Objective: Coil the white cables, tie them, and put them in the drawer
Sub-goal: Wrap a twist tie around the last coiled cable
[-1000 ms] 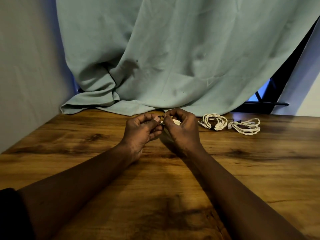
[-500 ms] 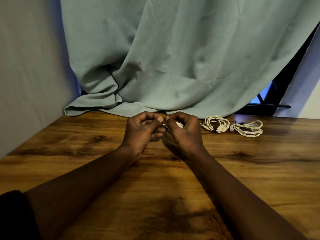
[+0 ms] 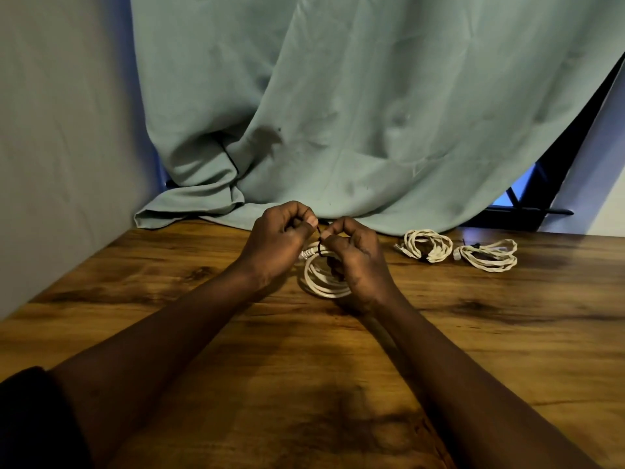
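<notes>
Coil of white cable (image 3: 325, 280), mostly hidden behind the hands a moment earlier, now shows between them at frame centre over the wooden table (image 3: 473, 333), while the left hand (image 3: 275, 247) and right hand (image 3: 360, 264), fingers curled, both pinch the black tie (image 3: 319, 243) wrapped around it.

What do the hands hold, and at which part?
Left hand and right hand pinch the black tie at its upper end, above the white cable coil.
</notes>
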